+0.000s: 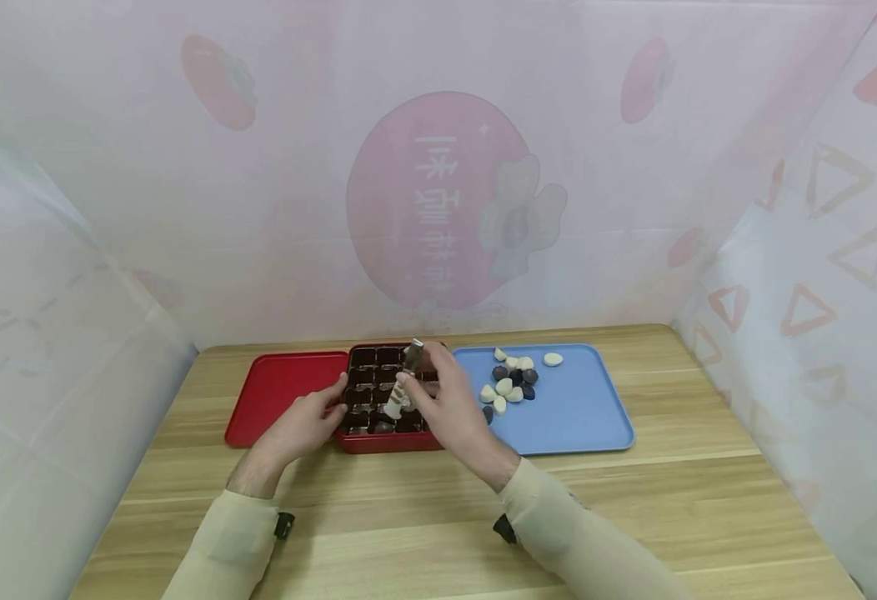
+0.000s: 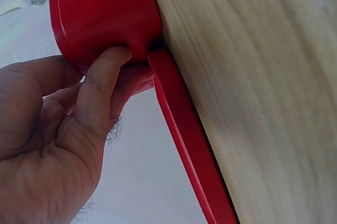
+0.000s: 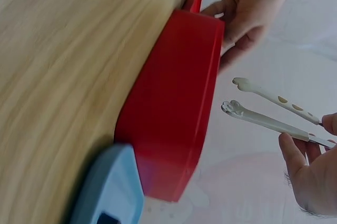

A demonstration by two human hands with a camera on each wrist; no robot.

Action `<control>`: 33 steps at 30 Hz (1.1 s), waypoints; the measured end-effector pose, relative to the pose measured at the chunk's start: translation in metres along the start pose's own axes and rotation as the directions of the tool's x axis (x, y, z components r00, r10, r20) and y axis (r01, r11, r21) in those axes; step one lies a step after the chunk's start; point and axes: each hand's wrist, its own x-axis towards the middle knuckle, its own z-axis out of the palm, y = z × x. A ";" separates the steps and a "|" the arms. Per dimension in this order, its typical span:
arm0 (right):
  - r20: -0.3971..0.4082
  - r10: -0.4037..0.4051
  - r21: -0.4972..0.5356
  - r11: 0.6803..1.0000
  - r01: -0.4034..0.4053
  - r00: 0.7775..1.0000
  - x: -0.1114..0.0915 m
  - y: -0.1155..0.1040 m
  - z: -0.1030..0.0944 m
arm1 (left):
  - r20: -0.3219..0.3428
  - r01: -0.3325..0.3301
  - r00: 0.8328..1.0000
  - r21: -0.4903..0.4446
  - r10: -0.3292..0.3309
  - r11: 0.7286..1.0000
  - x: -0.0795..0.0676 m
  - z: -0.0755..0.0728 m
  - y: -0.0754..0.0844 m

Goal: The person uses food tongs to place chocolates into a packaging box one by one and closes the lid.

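Red tray flat on the table, butted against the red box. Left hand: relaxed fingers touching the box's left wall, not wrapped round; steadying it, I'd guess. Box sits centrally, both hands reach it: glossy shell, dark gridded insert. Tongs slant over it, right hand grip clamped on them high up, probably so tips clear the pockets. White, tan-spotted, paw ends apart, nothing between. Blue tray at right, white pieces and dark pieces loose, handy for that side.
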 end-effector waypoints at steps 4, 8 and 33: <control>-0.045 -0.008 -0.013 1.000 0.007 0.999 -0.005 0.001 -0.017 | 0.002 -0.001 1.000 -0.004 0.001 1.000 -0.001 0.000 0.000; -0.108 -0.030 -0.038 0.999 0.026 0.994 -0.005 0.006 -0.036 | 0.003 -0.001 1.000 -0.005 0.001 1.000 -0.001 0.001 0.000; -0.303 0.056 -0.188 0.975 -0.118 0.951 0.009 0.057 -0.118 | 0.001 -0.020 1.000 -0.020 0.020 1.000 -0.002 0.001 -0.002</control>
